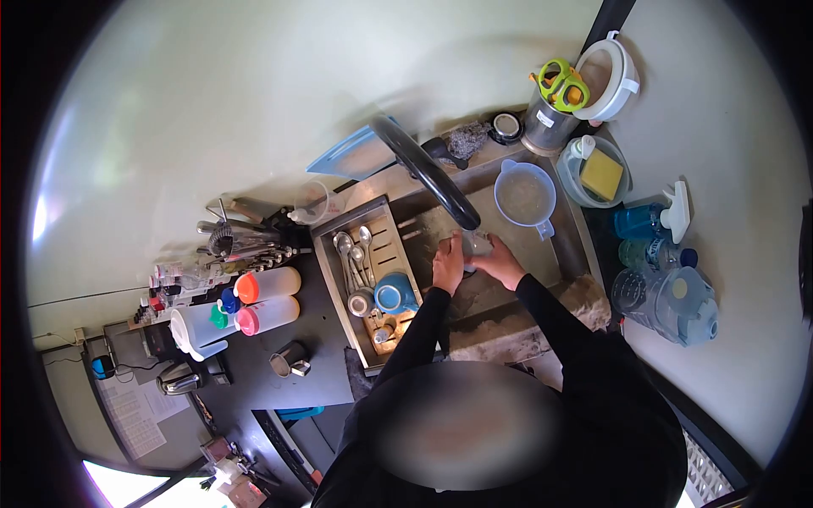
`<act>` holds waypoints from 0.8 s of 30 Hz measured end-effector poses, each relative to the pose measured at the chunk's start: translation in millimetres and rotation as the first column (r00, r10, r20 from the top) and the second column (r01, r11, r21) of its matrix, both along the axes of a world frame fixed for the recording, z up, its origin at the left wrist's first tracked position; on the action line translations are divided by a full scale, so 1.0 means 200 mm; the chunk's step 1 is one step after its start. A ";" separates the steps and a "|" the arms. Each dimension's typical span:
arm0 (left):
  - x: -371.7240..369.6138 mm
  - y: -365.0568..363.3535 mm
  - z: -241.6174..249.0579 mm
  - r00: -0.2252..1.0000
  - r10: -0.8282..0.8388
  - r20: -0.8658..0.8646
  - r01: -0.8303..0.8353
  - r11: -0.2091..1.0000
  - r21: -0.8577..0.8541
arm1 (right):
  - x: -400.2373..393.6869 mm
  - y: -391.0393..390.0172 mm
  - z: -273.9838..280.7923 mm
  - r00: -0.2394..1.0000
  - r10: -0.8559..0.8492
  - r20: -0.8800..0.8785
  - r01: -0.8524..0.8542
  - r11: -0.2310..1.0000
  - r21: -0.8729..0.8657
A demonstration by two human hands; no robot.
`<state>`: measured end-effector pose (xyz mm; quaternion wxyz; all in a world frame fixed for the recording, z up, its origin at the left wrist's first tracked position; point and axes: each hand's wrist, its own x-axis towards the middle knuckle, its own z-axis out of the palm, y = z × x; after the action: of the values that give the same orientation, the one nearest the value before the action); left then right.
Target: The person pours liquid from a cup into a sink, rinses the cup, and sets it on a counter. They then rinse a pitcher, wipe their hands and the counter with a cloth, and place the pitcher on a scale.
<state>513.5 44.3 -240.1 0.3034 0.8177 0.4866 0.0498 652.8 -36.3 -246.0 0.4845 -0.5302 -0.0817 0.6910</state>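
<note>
Under the black faucet (432, 173), my two hands are wrapped around a small clear cup (477, 244) over the sink. My left hand (447, 267) closes on its left side, fingers pointing up toward the spout. From the other side my right hand (501, 262) grips the cup, thumb and fingers curled round it. Part of the cup is hidden by the fingers and the faucet end. A translucent blue-rimmed strainer (525, 195) sits in the sink (542, 262) just beyond my right hand.
Left of the basin, a slatted drying rack (391, 241) carries spoons and a blue mug (395, 294). A steel pitcher (290, 360) and squeeze bottles (271, 315) stand on the dark counter. At right are a sponge (602, 175), a spray bottle (676, 212) and a large clear jug (660, 305).
</note>
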 end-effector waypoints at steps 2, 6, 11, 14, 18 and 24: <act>0.03 0.02 0.03 0.859 0.442 0.259 -0.270 0.820 -0.504 | -0.03 -0.01 0.04 0.478 -0.106 0.872 -0.205 0.952 0.228; 0.00 -0.04 -0.19 0.850 0.417 0.320 -0.293 0.882 -0.370 | 0.02 -0.02 0.08 0.314 -0.134 0.940 -0.367 0.896 0.250; 0.03 -0.10 0.04 0.866 0.257 0.430 -0.213 0.966 -0.149 | 0.08 -0.06 0.03 0.502 -0.108 0.858 -0.348 0.883 0.314; 0.02 -0.11 0.03 0.950 -0.276 0.143 0.189 0.879 0.438 | 0.09 -0.10 0.10 0.628 0.004 0.778 -0.288 0.930 0.228; 0.12 -0.19 0.23 0.933 -0.344 -0.108 0.351 0.935 0.052 | 0.07 -0.09 -0.08 0.571 -0.062 0.819 -0.371 0.870 0.325; 0.03 -0.13 0.05 0.898 -0.359 0.254 0.370 0.929 0.005 | 0.16 -0.15 0.03 0.177 0.063 0.982 -0.600 0.798 0.057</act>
<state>519.4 19.2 -229.3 0.3841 0.8745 0.2838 0.0844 684.6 -65.5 -239.9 0.2689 -0.6772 -0.6251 0.2799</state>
